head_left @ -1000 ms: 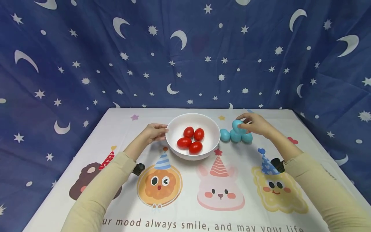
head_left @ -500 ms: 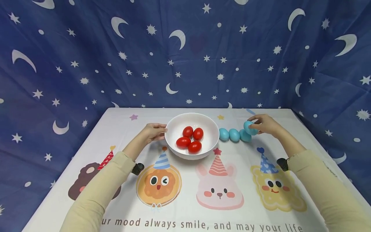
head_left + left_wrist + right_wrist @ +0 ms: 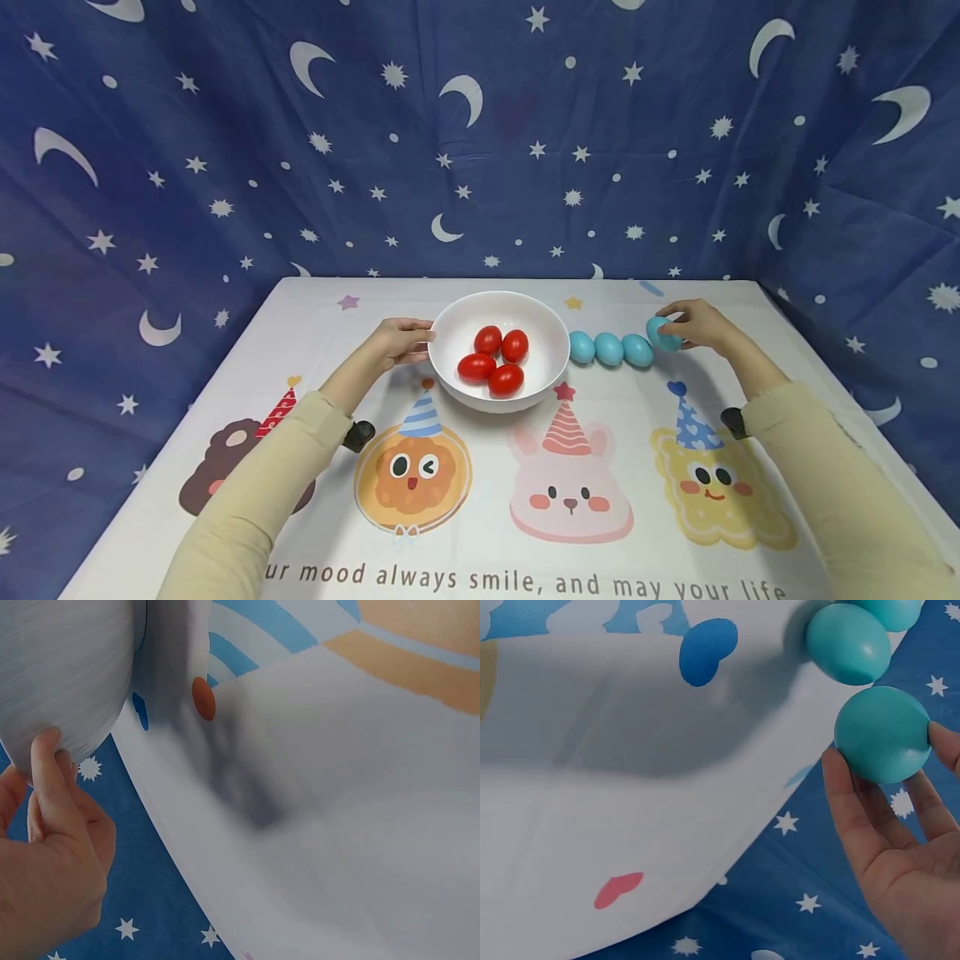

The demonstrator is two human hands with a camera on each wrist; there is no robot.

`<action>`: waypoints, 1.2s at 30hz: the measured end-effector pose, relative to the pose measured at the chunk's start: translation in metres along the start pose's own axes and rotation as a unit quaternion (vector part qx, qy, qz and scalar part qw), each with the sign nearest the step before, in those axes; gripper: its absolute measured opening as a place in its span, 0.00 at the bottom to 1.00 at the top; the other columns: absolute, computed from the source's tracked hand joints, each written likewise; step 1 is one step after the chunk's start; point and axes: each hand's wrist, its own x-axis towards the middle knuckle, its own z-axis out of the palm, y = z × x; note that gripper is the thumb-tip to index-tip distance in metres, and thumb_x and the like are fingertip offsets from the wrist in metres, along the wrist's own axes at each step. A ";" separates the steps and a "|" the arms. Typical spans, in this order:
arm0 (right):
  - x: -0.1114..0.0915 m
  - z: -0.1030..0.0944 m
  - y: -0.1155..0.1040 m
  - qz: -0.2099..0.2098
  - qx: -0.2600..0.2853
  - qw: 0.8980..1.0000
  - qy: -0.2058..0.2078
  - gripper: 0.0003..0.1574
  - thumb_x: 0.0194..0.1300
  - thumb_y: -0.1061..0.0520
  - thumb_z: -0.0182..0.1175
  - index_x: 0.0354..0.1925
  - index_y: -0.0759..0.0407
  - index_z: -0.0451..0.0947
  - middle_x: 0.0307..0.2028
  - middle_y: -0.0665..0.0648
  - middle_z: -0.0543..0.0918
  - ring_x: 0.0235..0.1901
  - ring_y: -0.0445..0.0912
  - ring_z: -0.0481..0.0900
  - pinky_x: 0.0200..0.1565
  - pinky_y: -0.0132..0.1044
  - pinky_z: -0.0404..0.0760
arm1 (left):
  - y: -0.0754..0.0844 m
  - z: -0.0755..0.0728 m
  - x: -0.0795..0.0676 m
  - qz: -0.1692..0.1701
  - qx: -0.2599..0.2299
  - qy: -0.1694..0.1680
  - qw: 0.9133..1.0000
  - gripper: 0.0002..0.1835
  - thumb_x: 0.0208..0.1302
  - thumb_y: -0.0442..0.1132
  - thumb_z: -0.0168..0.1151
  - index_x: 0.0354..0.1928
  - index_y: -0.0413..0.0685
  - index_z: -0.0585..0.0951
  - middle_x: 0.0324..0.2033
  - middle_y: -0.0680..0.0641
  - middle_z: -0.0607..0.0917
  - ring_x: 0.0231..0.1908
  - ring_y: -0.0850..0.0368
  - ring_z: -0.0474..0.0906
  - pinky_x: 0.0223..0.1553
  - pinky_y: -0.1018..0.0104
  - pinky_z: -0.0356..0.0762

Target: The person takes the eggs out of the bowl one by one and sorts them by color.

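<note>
A white bowl (image 3: 498,403) stands mid-table with several red eggs (image 3: 506,381) inside. My left hand (image 3: 397,343) pinches the bowl's left side; in the left wrist view its fingers (image 3: 56,787) press the outer wall and the thumb is at the rim. To the bowl's right, three turquoise eggs lie in a row, the nearest egg (image 3: 582,347) right at the bowl and the farthest egg (image 3: 637,351) at the right end. My right hand (image 3: 699,325) holds another turquoise egg (image 3: 883,735) between thumb and fingertips, beside and slightly behind that end egg.
The white tablecloth (image 3: 495,508) carries printed cartoon figures and lettering. Behind the table's far edge hangs a blue curtain (image 3: 517,233) with moons and stars. A dark wrist camera (image 3: 358,436) sits on the left wrist, another camera (image 3: 735,423) on the right.
My right hand has carried the held turquoise egg rightward, from above the row to past its right end. The left hand and the bowl have stayed in place.
</note>
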 end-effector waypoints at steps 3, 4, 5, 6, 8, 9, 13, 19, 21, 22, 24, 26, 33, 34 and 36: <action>0.002 0.000 0.002 0.010 -0.008 1.000 -0.002 0.30 0.65 0.58 0.56 0.59 0.76 0.64 0.50 0.80 0.72 0.43 0.61 0.79 0.40 0.45 0.88 | 0.000 -0.001 -0.001 0.000 0.001 -0.002 1.000 0.25 0.63 0.32 0.60 0.62 0.40 0.71 0.29 0.54 0.80 0.22 0.68 0.80 0.26 0.76 0.84; 0.003 0.000 0.002 0.016 -0.011 1.000 -0.003 0.30 0.65 0.58 0.56 0.59 0.76 0.64 0.50 0.80 0.71 0.43 0.62 0.78 0.40 0.45 0.88 | 0.000 -0.001 -0.001 -0.002 0.001 -0.001 1.000 0.25 0.63 0.32 0.61 0.62 0.40 0.72 0.30 0.53 0.79 0.22 0.68 0.80 0.25 0.76 0.84; 0.004 0.000 0.003 0.021 -0.013 1.000 -0.003 0.30 0.65 0.58 0.55 0.59 0.76 0.64 0.51 0.80 0.71 0.44 0.63 0.78 0.40 0.45 0.88 | 0.001 -0.001 -0.001 -0.004 0.003 -0.001 1.000 0.25 0.63 0.33 0.60 0.62 0.40 0.72 0.31 0.53 0.79 0.22 0.68 0.80 0.26 0.76 0.84; 0.005 0.000 0.004 0.027 -0.015 1.000 -0.002 0.30 0.65 0.58 0.55 0.59 0.76 0.64 0.51 0.80 0.70 0.45 0.64 0.77 0.40 0.46 0.88 | 0.001 0.000 -0.001 -0.005 0.005 0.001 1.000 0.24 0.63 0.33 0.61 0.62 0.41 0.72 0.31 0.53 0.79 0.22 0.68 0.80 0.26 0.77 0.84; 0.007 0.001 0.006 0.036 -0.018 0.999 -0.001 0.30 0.65 0.57 0.55 0.59 0.75 0.64 0.51 0.80 0.69 0.46 0.65 0.77 0.40 0.46 0.88 | 0.002 0.000 -0.001 -0.005 0.009 0.002 1.000 0.24 0.63 0.34 0.60 0.62 0.42 0.72 0.33 0.52 0.80 0.22 0.68 0.80 0.26 0.77 0.84; 0.008 0.001 0.008 0.039 -0.020 0.999 0.000 0.30 0.65 0.57 0.55 0.59 0.75 0.64 0.51 0.80 0.69 0.45 0.64 0.77 0.40 0.45 0.88 | 0.002 0.000 -0.001 -0.005 0.010 0.003 1.000 0.24 0.63 0.34 0.60 0.62 0.42 0.72 0.33 0.52 0.80 0.23 0.68 0.80 0.27 0.76 0.85; 0.012 0.004 0.015 0.050 -0.023 0.998 0.001 0.30 0.64 0.56 0.55 0.59 0.75 0.65 0.50 0.80 0.71 0.40 0.58 0.79 0.37 0.43 0.88 | 0.004 0.001 0.000 -0.002 0.012 0.005 1.000 0.23 0.63 0.34 0.60 0.61 0.42 0.73 0.35 0.51 0.81 0.24 0.68 0.80 0.29 0.76 0.85; 0.012 0.007 0.015 0.070 -0.029 0.997 -0.011 0.31 0.63 0.56 0.55 0.58 0.75 0.66 0.45 0.76 0.72 0.34 0.51 0.77 0.34 0.40 0.88 | 0.003 0.001 -0.001 -0.008 0.006 0.006 1.000 0.23 0.63 0.33 0.60 0.61 0.42 0.73 0.34 0.51 0.80 0.23 0.68 0.80 0.27 0.77 0.85; 0.012 0.008 0.014 0.075 -0.030 0.997 -0.017 0.31 0.63 0.56 0.55 0.58 0.75 0.65 0.46 0.76 0.71 0.33 0.50 0.76 0.34 0.40 0.88 | 0.002 0.000 -0.001 -0.008 0.004 0.008 1.000 0.23 0.63 0.33 0.60 0.61 0.41 0.73 0.34 0.52 0.80 0.22 0.68 0.80 0.27 0.76 0.85; 0.013 0.008 0.013 0.078 -0.031 0.996 -0.019 0.31 0.63 0.55 0.55 0.58 0.75 0.65 0.48 0.77 0.70 0.32 0.49 0.76 0.34 0.40 0.88 | 0.002 0.000 -0.001 -0.008 0.002 0.009 1.000 0.23 0.63 0.33 0.60 0.61 0.41 0.73 0.34 0.52 0.80 0.22 0.68 0.80 0.27 0.76 0.85; 0.013 0.009 0.012 0.081 -0.035 0.996 -0.025 0.31 0.63 0.55 0.54 0.58 0.75 0.65 0.51 0.79 0.68 0.31 0.49 0.76 0.34 0.40 0.88 | 0.002 0.000 -0.001 -0.008 0.002 0.010 1.000 0.23 0.63 0.33 0.60 0.61 0.41 0.73 0.34 0.51 0.80 0.23 0.68 0.80 0.27 0.76 0.85; 0.014 0.009 0.012 0.085 -0.038 0.995 -0.029 0.31 0.63 0.55 0.54 0.58 0.76 0.65 0.52 0.80 0.67 0.30 0.48 0.76 0.34 0.39 0.88 | 0.001 -0.001 -0.001 -0.007 0.003 0.008 1.000 0.23 0.63 0.33 0.60 0.61 0.41 0.73 0.36 0.51 0.80 0.23 0.68 0.80 0.28 0.76 0.85; 0.014 0.010 0.013 0.099 -0.032 0.993 -0.047 0.32 0.63 0.57 0.54 0.58 0.77 0.63 0.54 0.81 0.65 0.32 0.50 0.77 0.35 0.41 0.88 | 0.002 0.000 -0.001 -0.009 0.004 0.008 1.000 0.24 0.63 0.34 0.61 0.61 0.42 0.73 0.38 0.50 0.81 0.23 0.68 0.80 0.28 0.76 0.85; 0.014 0.010 0.012 0.101 -0.031 0.993 -0.050 0.32 0.63 0.57 0.54 0.58 0.77 0.63 0.54 0.81 0.65 0.33 0.51 0.77 0.36 0.41 0.88 | 0.002 0.000 -0.001 -0.009 0.004 0.009 1.000 0.24 0.63 0.33 0.61 0.61 0.42 0.73 0.38 0.50 0.81 0.23 0.68 0.80 0.28 0.76 0.85; 0.014 0.011 0.012 0.104 -0.031 0.993 -0.054 0.32 0.63 0.56 0.53 0.59 0.78 0.62 0.55 0.81 0.64 0.34 0.52 0.78 0.38 0.42 0.88 | 0.003 0.000 -0.001 -0.010 0.004 0.007 1.000 0.24 0.63 0.33 0.61 0.62 0.42 0.73 0.38 0.49 0.81 0.23 0.68 0.80 0.28 0.76 0.85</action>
